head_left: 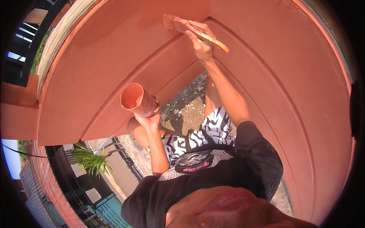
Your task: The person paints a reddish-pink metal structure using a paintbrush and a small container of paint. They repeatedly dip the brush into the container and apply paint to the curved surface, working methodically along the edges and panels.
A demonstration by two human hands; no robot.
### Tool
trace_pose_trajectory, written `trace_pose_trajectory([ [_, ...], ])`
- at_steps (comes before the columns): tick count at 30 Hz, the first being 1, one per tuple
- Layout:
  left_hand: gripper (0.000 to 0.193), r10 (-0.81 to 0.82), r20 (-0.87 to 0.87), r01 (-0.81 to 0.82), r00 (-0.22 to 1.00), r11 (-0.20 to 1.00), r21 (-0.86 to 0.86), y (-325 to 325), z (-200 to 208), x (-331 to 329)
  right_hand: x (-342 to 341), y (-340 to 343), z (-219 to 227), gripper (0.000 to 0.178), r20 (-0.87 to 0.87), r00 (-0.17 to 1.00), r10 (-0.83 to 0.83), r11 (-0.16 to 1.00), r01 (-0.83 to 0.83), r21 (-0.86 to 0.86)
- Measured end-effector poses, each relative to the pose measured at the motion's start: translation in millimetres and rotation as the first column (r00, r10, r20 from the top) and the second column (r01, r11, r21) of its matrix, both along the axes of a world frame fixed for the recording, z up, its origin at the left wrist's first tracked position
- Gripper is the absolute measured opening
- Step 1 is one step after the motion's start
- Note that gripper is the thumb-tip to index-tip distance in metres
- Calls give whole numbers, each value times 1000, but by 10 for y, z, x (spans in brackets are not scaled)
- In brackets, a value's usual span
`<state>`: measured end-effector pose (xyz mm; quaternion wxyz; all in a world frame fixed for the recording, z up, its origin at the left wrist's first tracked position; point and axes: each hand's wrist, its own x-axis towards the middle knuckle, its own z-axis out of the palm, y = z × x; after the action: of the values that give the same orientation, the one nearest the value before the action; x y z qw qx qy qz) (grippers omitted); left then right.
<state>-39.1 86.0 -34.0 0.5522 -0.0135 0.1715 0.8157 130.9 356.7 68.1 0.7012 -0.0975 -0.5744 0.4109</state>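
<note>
A paintbrush point(208, 37) with an orange-stained handle is gripped in my right hand point(201, 41), fingers closed round its lower part. Its wide bristles, coated in terracotta paint, lie against or very close to the wall point(125, 41), just above a raised moulding. Darker, wet-looking paint shows on the wall left of the bristles. My left hand point(151, 116) wraps round a paint-smeared cup point(142, 102) and holds it tilted, its mouth facing up and left. Some terracotta paint is visible inside. The cup is below and left of the brush, apart from the wall's corner.
Two terracotta walls meet at a corner point(210, 21), with raised mouldings point(266, 68) along both. Rough, stained concrete ground point(186, 110) lies under my legs. A spiky green plant point(89, 157) and a teal slatted panel point(110, 211) are at the lower left.
</note>
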Motion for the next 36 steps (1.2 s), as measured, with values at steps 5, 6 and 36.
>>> trace_pose_trajectory([
  [5, 71, 38, -8, -38, 999, 999, -7, -82, -7, -26, 236, 597, 56, 28, 31, 930, -366, 930, 366, -30],
  [6, 71, 35, -8, -35, 999, 999, 10, -110, -13, -31, 255, 646, 36, 28, -16, 916, -401, 916, 400, -39],
  [36, 69, 75, 2, -75, 997, 997, 13, -237, 31, -217, -273, 116, -530, 25, 26, 840, -542, 840, 541, 36],
])
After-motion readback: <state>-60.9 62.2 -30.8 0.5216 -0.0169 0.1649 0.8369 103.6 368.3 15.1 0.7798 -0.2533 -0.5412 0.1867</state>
